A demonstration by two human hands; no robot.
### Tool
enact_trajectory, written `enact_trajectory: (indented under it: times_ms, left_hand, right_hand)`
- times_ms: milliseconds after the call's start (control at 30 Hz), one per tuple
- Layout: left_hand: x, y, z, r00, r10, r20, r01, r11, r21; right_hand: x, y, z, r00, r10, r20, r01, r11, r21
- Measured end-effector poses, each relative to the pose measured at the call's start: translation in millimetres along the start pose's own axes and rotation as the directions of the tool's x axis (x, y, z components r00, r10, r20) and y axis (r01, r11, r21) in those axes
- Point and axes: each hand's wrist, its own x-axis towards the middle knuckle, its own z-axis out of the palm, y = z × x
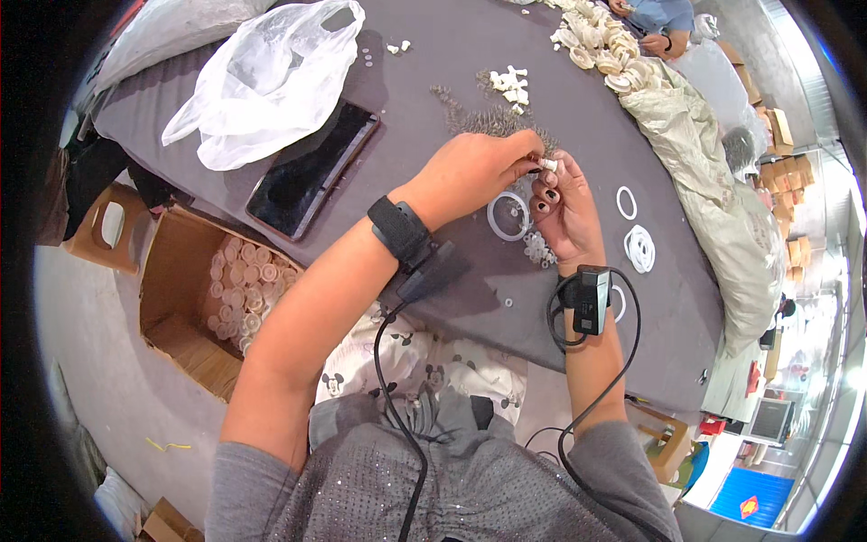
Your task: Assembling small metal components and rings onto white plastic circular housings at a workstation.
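Above the table, my left hand and my right hand meet fingertip to fingertip. Between them shows a small white plastic part, pinched by the thumb and forefinger of my right hand. My left fingers are pressed together at its end; what they grip there, if anything, is hidden. Just beyond my hands lies a loose heap of thin metal springs, with a pile of small white plastic parts behind it. A large white ring and a cluster of small clear washers lie under and beside my right hand.
A stack of white rings lies right. A dark tablet and a white plastic bag lie left. Below, a cardboard box holds round cream parts. Another person sits far right, near a cream-coloured pile.
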Motion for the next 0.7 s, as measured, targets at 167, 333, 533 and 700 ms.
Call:
enact_trajectory:
  times_ms: [167, 333, 533, 700]
  left_hand:
    - [1, -6, 1, 0.989, 0.144, -0.04, -0.143, 0.989, 0.021]
    - [-1, -4, 1, 0.987, 0.16, -0.002, -0.159, 0.986, 0.048]
    - [-4, 3, -3, 0.987, 0.062, 0.146, -0.064, 0.998, 0.007]
    - [-5, -1, 5, 0.985, 0.16, 0.066, -0.158, 0.987, -0.031]
  right_hand:
    - [1, -2, -2, 1.0, -0.008, 0.02, 0.008, 1.0, 0.0]
    - [-3, -8, -3, 0.997, 0.005, 0.076, 0.006, 0.991, -0.135]
    - [-8, -14, 2, 0.993, 0.02, 0.115, 0.003, 0.981, -0.195]
    - [-9, -23, -3, 0.983, 0.123, 0.136, -0.091, 0.971, -0.22]
